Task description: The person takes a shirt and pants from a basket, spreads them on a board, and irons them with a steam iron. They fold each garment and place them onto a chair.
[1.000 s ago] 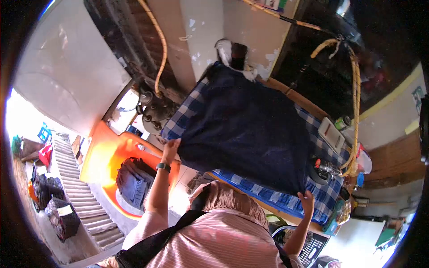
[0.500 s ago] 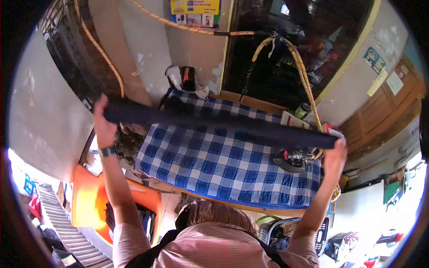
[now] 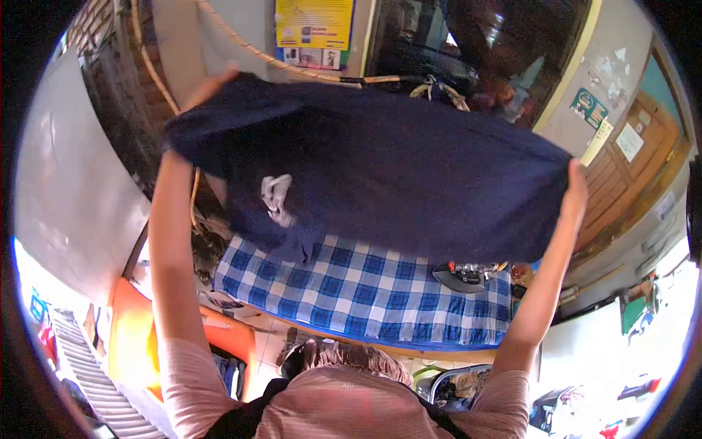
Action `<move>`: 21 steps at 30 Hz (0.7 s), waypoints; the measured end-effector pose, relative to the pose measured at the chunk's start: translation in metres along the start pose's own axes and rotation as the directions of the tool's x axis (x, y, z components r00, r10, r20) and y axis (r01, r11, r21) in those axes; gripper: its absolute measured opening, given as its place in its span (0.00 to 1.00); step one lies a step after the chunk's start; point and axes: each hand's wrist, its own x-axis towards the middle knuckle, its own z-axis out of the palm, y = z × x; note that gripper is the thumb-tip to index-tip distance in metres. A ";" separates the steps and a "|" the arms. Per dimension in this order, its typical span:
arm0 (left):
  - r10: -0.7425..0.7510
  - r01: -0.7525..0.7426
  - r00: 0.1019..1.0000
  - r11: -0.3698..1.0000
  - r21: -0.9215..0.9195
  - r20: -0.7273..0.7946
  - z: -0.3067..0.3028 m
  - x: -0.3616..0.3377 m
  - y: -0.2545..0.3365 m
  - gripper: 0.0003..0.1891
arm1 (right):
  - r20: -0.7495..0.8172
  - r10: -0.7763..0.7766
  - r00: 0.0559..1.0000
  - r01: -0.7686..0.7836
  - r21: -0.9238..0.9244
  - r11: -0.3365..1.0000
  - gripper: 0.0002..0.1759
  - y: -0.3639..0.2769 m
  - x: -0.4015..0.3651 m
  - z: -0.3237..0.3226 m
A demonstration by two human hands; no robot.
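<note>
A dark navy shirt is stretched out in the air between my two hands, with a pale grey print showing on its left part. My left hand grips its upper left end and is partly covered by the cloth. At the right end, my right hand is closed on the shirt's edge. Below the shirt, a blue and white checked cloth covers the table. An iron sits on that cloth toward the right, partly overlapped by the shirt's lower edge.
An orange plastic chair holding dark clothes stands at lower left. Near my right side is a laundry basket with clothes in it. A wrapped cable hangs along the wall, below a yellow poster.
Both hands have risen, the left one most. The shirt has gone from a narrow folded band to a broad spread sheet, now hiding the far part of the table.
</note>
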 end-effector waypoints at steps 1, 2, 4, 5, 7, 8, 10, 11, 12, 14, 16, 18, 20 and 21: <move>-0.034 0.008 0.994 0.971 0.239 0.108 -0.003 0.013 -0.023 0.33 | 0.055 -0.088 0.995 0.100 -0.301 0.948 0.34 0.022 0.010 0.007; -0.091 -0.015 0.974 0.886 0.463 0.206 -0.003 0.038 -0.049 0.37 | -0.019 -0.018 1.000 0.012 -0.277 0.961 0.34 0.035 0.006 0.016; -0.174 0.156 0.984 0.934 0.321 0.028 0.019 0.068 -0.099 0.40 | 0.061 0.054 0.997 -0.044 -0.156 0.987 0.39 0.055 0.012 0.018; -0.188 0.166 0.981 0.941 0.296 0.048 0.026 0.075 -0.097 0.41 | -0.009 0.094 0.996 -0.094 -0.125 0.988 0.38 0.057 0.016 0.023; -0.143 0.149 0.989 0.941 0.302 -0.043 0.028 0.092 -0.091 0.41 | -0.075 0.123 0.990 -0.130 -0.092 0.987 0.37 0.055 0.027 0.019; -0.112 0.147 0.986 0.935 0.321 -0.125 0.030 0.095 -0.085 0.42 | 0.035 0.136 0.990 -0.140 0.162 0.977 0.36 0.052 0.027 0.016; 0.183 -0.073 0.901 0.958 0.279 -0.393 0.042 0.081 -0.055 0.39 | 0.151 0.123 0.981 -0.174 0.395 0.902 0.35 0.046 0.020 0.008; 0.234 -0.142 0.847 0.965 0.221 -0.477 0.040 0.071 -0.040 0.37 | 0.227 0.123 0.966 -0.221 0.475 0.852 0.28 0.038 0.011 0.003; 0.270 -0.211 0.785 0.963 0.169 -0.557 0.037 0.060 -0.031 0.35 | 0.301 0.124 0.946 -0.276 0.542 0.794 0.22 0.037 0.002 -0.004; 0.046 -0.055 0.899 0.998 -0.008 -0.436 0.013 0.039 -0.039 0.33 | 0.354 0.111 0.929 -0.298 0.532 0.793 0.20 0.053 -0.014 -0.021; 0.040 -0.065 0.883 0.997 -0.038 -0.467 0.006 0.006 -0.051 0.32 | 0.403 0.100 0.910 -0.333 0.564 0.756 0.20 0.070 -0.043 -0.036; 0.036 0.051 0.909 0.979 0.197 -0.414 -0.002 -0.034 -0.067 0.33 | 0.426 0.153 0.892 -0.375 0.507 0.776 0.23 0.124 -0.057 -0.069; -0.066 0.197 0.904 0.942 0.273 -0.423 -0.004 -0.073 -0.090 0.35 | 0.340 0.298 0.892 -0.370 0.168 0.914 0.24 0.130 -0.099 -0.079; -0.117 0.250 0.897 0.930 0.271 -0.426 -0.005 -0.092 -0.107 0.36 | 0.384 0.259 0.886 -0.221 -0.141 0.965 0.23 0.129 -0.116 -0.077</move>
